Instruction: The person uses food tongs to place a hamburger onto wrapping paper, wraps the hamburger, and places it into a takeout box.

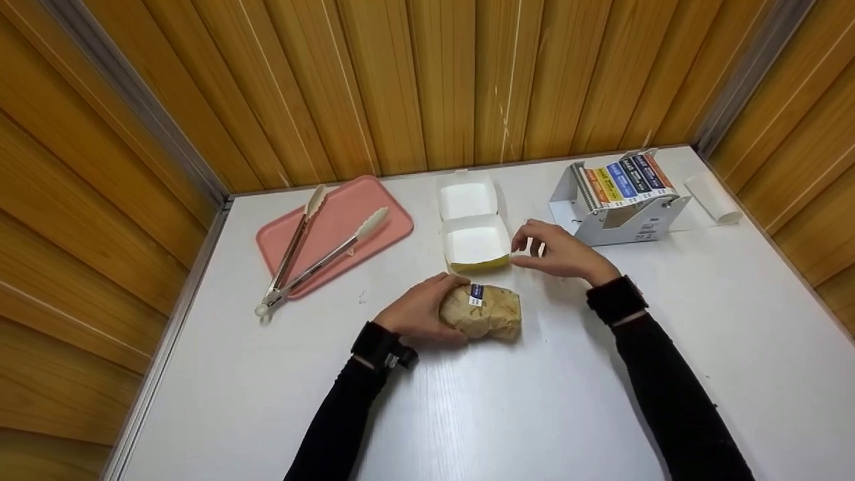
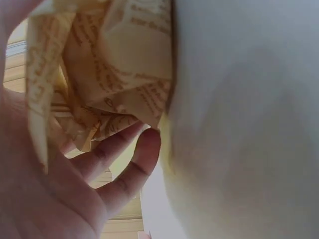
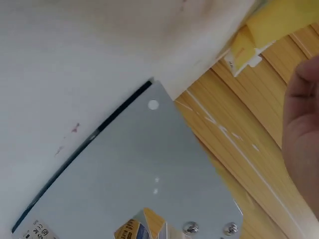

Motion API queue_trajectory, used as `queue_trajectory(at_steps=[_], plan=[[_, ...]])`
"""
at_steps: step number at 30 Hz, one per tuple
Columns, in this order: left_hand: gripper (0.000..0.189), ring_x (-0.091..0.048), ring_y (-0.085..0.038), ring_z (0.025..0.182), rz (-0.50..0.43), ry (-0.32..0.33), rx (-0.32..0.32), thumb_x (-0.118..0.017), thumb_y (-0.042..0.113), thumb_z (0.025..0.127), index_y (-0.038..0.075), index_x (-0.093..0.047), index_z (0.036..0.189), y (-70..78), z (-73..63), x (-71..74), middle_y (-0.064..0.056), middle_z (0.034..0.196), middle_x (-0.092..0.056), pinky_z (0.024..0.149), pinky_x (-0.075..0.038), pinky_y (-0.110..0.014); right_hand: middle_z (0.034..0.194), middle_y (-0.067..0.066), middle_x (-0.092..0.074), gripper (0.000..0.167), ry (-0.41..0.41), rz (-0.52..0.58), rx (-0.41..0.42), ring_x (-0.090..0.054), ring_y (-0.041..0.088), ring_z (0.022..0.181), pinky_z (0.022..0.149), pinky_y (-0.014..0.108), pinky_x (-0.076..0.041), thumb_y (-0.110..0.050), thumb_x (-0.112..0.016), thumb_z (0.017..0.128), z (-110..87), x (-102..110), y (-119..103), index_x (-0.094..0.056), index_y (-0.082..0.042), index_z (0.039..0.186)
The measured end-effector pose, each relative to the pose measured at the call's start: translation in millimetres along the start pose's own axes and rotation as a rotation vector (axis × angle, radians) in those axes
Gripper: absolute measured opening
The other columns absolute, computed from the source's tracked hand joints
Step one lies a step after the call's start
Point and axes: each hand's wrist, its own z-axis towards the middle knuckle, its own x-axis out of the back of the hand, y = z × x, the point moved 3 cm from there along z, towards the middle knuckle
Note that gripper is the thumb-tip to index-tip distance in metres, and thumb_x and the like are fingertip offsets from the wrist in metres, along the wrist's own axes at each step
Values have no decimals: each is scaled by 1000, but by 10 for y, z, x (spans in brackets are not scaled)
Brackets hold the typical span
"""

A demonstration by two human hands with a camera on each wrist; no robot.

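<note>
My left hand [image 1: 422,308] grips the left end of a package wrapped in brown printed paper [image 1: 493,314], with a blue-and-white label on top. In the left wrist view the crumpled, folded paper [image 2: 124,69] lies against the palm, fingers curved around it low by the white table. Just beyond the package stands a small open carton [image 1: 475,242], white inside and yellow outside, its lid folded back. My right hand [image 1: 558,248] pinches the carton's front right corner between thumb and index finger. Those fingertips are out of frame in the right wrist view, where the carton's yellow side [image 3: 279,25] shows.
At the back left, metal tongs [image 1: 314,260] with pale tips lie spread across a pink tray [image 1: 340,207]. A grey metal dispenser [image 1: 628,227] with several colored label rolls stands at the back right, beside a white paper roll [image 1: 713,198]. Wood-patterned walls [image 1: 441,87] enclose the table.
</note>
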Motion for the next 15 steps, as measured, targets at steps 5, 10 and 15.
queue_trajectory(at_steps=[5,10,15], plan=[[95,-58,-15,123,-110,72,-68,-95,35,70,21,-49,151,57,-19,137,2,136,-59,107,-49,-36,126,11,-66,69,-223,72,10,-68,25,105,92,48,-57,-34,-87,84,-206,-91,-351,-59,-9,142],[95,-56,-17,124,-123,185,-128,-94,28,70,19,-47,153,192,-12,358,0,137,-57,107,-49,-38,143,11,-54,101,-168,43,90,-55,27,126,106,52,-49,-29,-95,73,-232,-105,-701,-42,-13,158],[92,-50,-26,139,-208,421,-174,-96,21,71,20,-51,150,137,142,447,-5,155,-45,114,-46,-43,146,13,-50,87,4,121,104,-53,27,128,103,40,-51,-16,-91,79,-67,-39,-602,-48,-15,155]])
